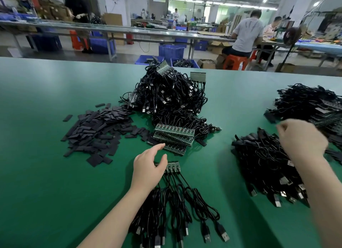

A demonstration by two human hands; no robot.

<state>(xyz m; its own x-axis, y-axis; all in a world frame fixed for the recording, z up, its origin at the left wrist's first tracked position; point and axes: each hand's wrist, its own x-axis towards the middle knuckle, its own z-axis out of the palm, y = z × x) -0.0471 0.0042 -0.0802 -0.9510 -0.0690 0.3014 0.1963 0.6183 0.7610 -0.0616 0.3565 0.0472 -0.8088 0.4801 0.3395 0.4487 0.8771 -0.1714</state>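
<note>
Board strip point(173, 167) crosswise — cables point(186, 194) trail nearward — left hand point(149, 166) over end.

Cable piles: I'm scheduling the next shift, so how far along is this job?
Probably done: the right-side pile of sleeved cables, below the blurred right hand. In hand: the left hand touches a short board strip with cables attached. Left: the big tangled heap, stacked board strips beside it, and loose black sleeves.

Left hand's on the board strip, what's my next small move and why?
Probably bring the right hand across to the free end of the board strip: the left hand covers only its left end, while the right hand hangs blurred over the cable pile.
</note>
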